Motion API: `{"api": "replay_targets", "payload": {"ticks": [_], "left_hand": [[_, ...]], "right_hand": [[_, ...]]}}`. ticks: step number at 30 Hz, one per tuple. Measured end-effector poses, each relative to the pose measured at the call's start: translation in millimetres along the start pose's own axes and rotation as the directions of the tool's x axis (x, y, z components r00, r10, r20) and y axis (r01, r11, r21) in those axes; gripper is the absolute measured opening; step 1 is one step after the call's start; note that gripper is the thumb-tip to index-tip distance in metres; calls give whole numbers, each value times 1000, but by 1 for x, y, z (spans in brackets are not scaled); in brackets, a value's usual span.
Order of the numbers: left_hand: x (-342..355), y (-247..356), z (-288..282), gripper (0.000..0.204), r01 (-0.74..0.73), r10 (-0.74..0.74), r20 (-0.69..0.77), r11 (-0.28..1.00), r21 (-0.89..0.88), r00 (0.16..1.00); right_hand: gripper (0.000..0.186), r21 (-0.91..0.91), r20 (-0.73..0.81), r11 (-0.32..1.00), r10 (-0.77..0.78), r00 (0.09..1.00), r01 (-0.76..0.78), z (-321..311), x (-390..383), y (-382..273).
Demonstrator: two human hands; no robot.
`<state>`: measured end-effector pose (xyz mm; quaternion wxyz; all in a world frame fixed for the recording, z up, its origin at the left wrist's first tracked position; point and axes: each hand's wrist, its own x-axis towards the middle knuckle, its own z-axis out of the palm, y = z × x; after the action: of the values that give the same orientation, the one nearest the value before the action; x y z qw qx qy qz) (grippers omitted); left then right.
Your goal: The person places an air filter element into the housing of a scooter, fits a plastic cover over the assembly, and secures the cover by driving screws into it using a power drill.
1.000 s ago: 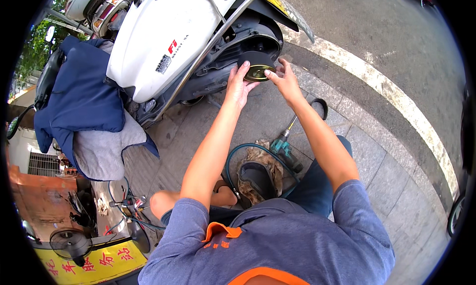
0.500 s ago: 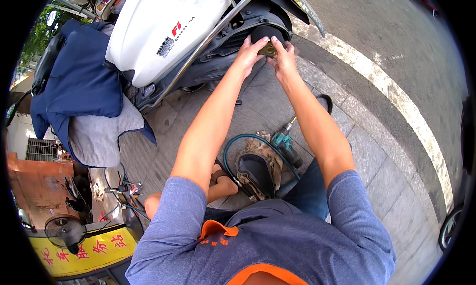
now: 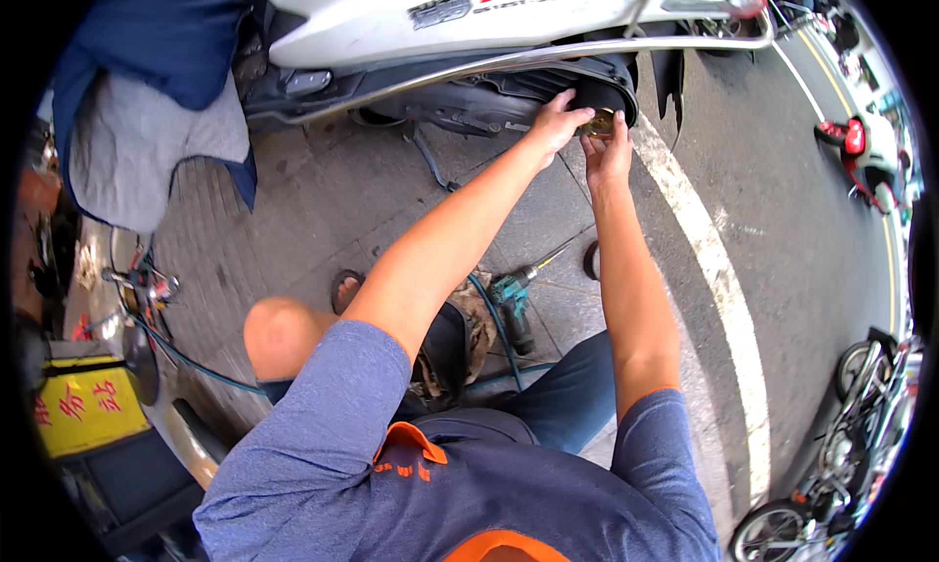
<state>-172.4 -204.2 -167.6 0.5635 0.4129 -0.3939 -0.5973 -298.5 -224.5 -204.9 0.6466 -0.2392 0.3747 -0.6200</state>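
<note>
Both my arms reach up and forward to the underside of a white scooter (image 3: 391, 24). My left hand (image 3: 558, 132) is closed on the left side of a round brass-coloured metal part (image 3: 601, 124), fingertips against its rim. From the right and below, my right hand (image 3: 608, 156) grips the same part, with the thumb on its edge. The part sits right at the black round opening (image 3: 626, 83) near the scooter's rear; whether it touches the inside cannot be made out. My fingers partly cover it.
A teal power drill (image 3: 512, 303) with a long bit lies on the paving, beside a blue hose (image 3: 494, 317), a rag (image 3: 479, 342) and a black cover (image 3: 445, 347). A chrome rail (image 3: 469, 63) runs along the scooter. Parked motorcycles (image 3: 831, 454) stand at right.
My view has turned to the right, and the scooter now lies more level across the top. Both hands stay on the round part, whose brass-coloured face now shows more.
</note>
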Motion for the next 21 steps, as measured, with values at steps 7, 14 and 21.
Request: {"api": "replay_targets", "payload": {"ticks": [7,14,21], "left_hand": [[16,-49,29,83,-101,60,-196,973,-208,979],[17,-50,45,69,-100,59,-250,982,-157,966],[31,-40,31,61,-101,177,-335,967,233,926]], "right_hand": [[45,-136,47,990,-17,999,23,4,3,-23],[54,-249,-76,967,27,997,-45,5,-1,-38],[50,-250,34,967,56,998,-46,11,24,-36]]}}
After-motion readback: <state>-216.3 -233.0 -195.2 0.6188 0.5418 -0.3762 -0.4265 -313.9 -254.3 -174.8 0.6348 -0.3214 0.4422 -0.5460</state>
